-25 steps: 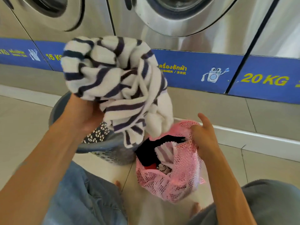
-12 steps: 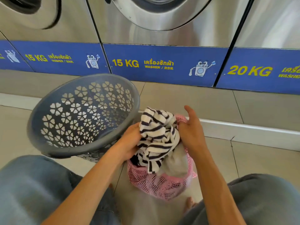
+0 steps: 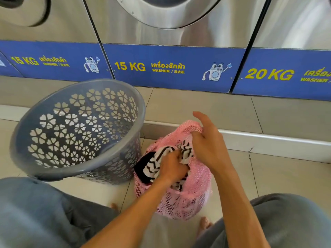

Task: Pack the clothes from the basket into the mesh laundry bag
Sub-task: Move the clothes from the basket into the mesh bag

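Note:
A pink mesh laundry bag (image 3: 195, 190) stands on the floor between my knees, its mouth open. A white and navy striped garment (image 3: 157, 161) lies in the mouth, over a dark piece of clothing (image 3: 143, 167). My left hand (image 3: 172, 169) is closed on the striped garment and pressed down into the bag. My right hand (image 3: 207, 142) grips the bag's far rim together with a fold of the striped cloth. The grey plastic basket (image 3: 53, 169), with flower-shaped holes, leans toward me at the left; I see no clothes inside it.
A row of steel washing machines (image 3: 161, 33) with blue 15 KG and 20 KG labels stands right behind the bag, above a raised tiled step (image 3: 232, 135). My knees in grey trousers (image 3: 35, 212) frame the bag, and bare toes show by it.
The striped garment went from held high above the basket down into the bag. My left hand has pushed it deeper, and less of it shows above the rim.

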`<control>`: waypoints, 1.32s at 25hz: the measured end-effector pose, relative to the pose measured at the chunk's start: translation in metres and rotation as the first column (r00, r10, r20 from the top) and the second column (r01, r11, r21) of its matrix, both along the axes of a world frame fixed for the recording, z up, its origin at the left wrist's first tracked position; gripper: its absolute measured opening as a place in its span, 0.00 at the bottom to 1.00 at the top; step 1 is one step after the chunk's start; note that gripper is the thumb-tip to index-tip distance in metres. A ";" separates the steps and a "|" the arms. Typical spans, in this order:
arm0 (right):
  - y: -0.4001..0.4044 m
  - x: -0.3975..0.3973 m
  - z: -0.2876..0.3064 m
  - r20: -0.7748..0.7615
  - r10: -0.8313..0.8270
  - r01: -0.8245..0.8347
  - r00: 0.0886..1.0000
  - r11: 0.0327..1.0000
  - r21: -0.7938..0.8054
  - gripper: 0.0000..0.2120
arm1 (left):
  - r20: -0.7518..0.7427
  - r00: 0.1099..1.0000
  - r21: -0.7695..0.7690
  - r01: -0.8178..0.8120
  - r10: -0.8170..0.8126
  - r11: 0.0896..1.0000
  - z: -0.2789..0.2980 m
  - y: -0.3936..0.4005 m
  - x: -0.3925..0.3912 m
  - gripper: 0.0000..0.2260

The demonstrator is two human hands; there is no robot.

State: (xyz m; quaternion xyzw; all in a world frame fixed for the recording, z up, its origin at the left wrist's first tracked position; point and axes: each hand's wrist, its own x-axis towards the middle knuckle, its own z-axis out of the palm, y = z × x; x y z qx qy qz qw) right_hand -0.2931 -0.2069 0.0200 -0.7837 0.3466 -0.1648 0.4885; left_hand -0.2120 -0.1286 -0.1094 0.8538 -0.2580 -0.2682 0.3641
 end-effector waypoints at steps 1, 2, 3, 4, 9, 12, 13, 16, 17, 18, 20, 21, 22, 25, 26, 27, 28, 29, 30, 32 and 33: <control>0.002 0.001 -0.001 -0.002 0.043 -0.044 0.999 0.999 -0.026 0.27 | 0.036 0.998 0.036 0.042 -0.043 0.998 -0.007 -0.008 -0.006 0.05; 0.003 0.002 -0.002 -0.014 0.079 -0.079 0.997 0.996 -0.036 0.28 | 0.040 0.996 0.079 0.071 -0.074 0.994 -0.013 -0.014 -0.010 0.08; 0.003 0.003 -0.005 -0.039 0.106 -0.107 0.994 0.993 -0.041 0.29 | 0.035 0.994 0.117 0.095 -0.100 0.989 -0.021 -0.020 -0.008 0.11; 0.002 0.002 -0.007 -0.066 0.133 -0.135 0.989 0.990 -0.034 0.29 | 0.021 0.991 0.166 0.125 -0.130 0.978 -0.025 -0.024 -0.003 0.11; -0.002 0.001 -0.012 -0.129 0.187 -0.193 0.974 0.981 -0.035 0.32 | 0.002 0.972 0.317 0.222 -0.234 0.922 -0.039 -0.032 0.038 0.20; -0.005 0.004 -0.017 -0.060 0.140 -0.142 0.988 0.989 -0.034 0.31 | 0.044 0.953 0.313 0.272 -0.300 0.910 -0.028 -0.032 0.038 0.21; -0.006 0.005 -0.018 -0.036 0.133 -0.135 0.990 0.990 -0.034 0.30 | 0.041 0.939 0.327 0.310 -0.341 0.893 -0.025 -0.032 0.037 0.20; -0.006 0.007 -0.015 0.046 0.111 -0.108 0.993 0.992 -0.058 0.26 | -0.016 0.926 0.323 0.361 -0.377 0.875 -0.022 -0.031 0.037 0.15; -0.007 0.006 -0.014 0.068 0.091 -0.086 0.994 0.994 -0.067 0.25 | -0.037 0.928 0.307 0.363 -0.370 0.880 -0.020 -0.030 0.040 0.14; -0.008 0.006 -0.014 0.078 0.069 -0.064 0.995 0.996 -0.067 0.25 | -0.064 0.930 0.306 0.363 -0.362 0.880 -0.014 -0.029 0.046 0.13; -0.010 0.007 -0.016 0.070 0.043 -0.040 0.997 0.998 -0.045 0.24 | -0.075 0.933 0.343 0.356 -0.352 0.870 -0.001 -0.029 0.064 0.13; -0.012 0.008 -0.019 0.064 0.038 -0.036 0.997 0.999 -0.034 0.23 | -0.045 0.946 0.329 0.318 -0.321 0.889 0.005 -0.027 0.075 0.12; -0.013 0.010 -0.022 0.059 0.034 -0.032 0.998 0.999 -0.024 0.22 | -0.007 0.963 0.299 0.259 -0.269 0.919 0.008 -0.022 0.086 0.11; -0.014 0.016 -0.027 0.068 -0.003 0.002 0.998 1.000 0.020 0.20 | 0.093 0.983 0.265 0.126 -0.155 0.956 0.008 0.010 0.102 0.13; -0.014 0.018 -0.027 0.078 -0.021 0.019 0.997 0.999 0.036 0.19 | 0.106 0.983 0.282 0.117 -0.152 0.952 0.005 0.024 0.102 0.18; -0.015 0.018 -0.026 0.082 -0.043 0.040 0.996 0.998 0.045 0.19 | 0.105 0.983 0.299 0.114 -0.152 0.947 -0.001 0.037 0.099 0.23; -0.016 0.017 -0.024 0.078 -0.068 0.064 0.995 0.997 0.049 0.18 | 0.104 0.983 0.311 0.110 -0.149 0.944 -0.008 0.049 0.095 0.27; -0.017 0.016 -0.023 0.072 -0.090 0.086 0.993 0.995 0.051 0.18 | 0.111 0.983 0.325 0.103 -0.146 0.940 -0.013 0.059 0.091 0.30; -0.018 0.015 -0.022 0.067 -0.111 0.108 0.992 0.993 0.053 0.17 | 0.120 0.981 0.342 0.102 -0.151 0.934 -0.018 0.065 0.089 0.32; -0.020 0.012 -0.021 0.056 -0.147 0.144 0.987 0.988 0.056 0.17 | 0.151 0.975 0.345 0.102 -0.162 0.933 -0.021 0.070 0.085 0.34; -0.020 0.010 -0.021 0.051 -0.159 0.156 0.986 0.986 0.059 0.17 | 0.167 0.974 0.338 0.087 -0.150 0.937 -0.020 0.071 0.083 0.34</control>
